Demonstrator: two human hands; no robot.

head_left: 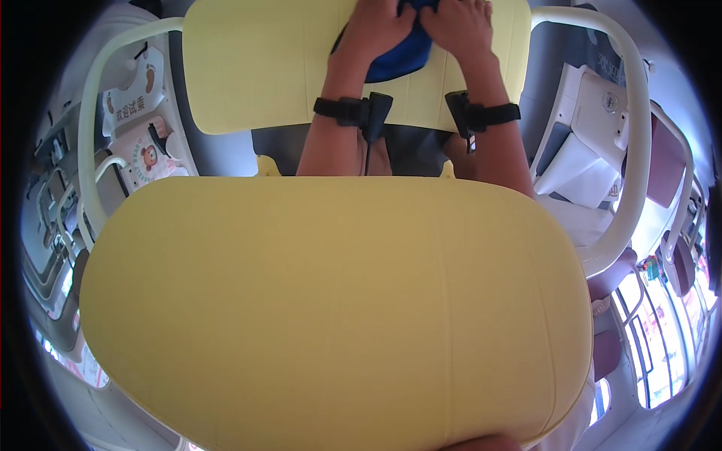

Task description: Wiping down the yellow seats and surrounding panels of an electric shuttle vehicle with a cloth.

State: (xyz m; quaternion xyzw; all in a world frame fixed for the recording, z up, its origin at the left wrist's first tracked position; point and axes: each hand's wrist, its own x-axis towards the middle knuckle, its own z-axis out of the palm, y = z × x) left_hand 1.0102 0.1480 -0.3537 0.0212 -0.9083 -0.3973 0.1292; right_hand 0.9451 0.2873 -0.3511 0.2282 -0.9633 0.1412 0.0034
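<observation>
A dark blue cloth (402, 62) with a dark edge lies against the far yellow padded panel (248, 71), at the top of the head view. My left hand (382, 28) is closed on its upper left part. Close beside it, my right hand (460, 28) pinches the cloth's upper right part with curled fingers. The upper edge of the picture cuts off some of the cloth and fingertips. Both forearms reach forward past the near yellow padded panel (331, 308), which hides their lower parts. Each wears a black strap with a small black device.
White curved rails (638, 135) flank the far panel. To the left are a white panel with footprint marks (149, 79) and a cartoon sticker (149, 155). White and grey fittings (590, 113) stand at right, with maroon seats (669, 161) and bright windows (654, 346) beyond.
</observation>
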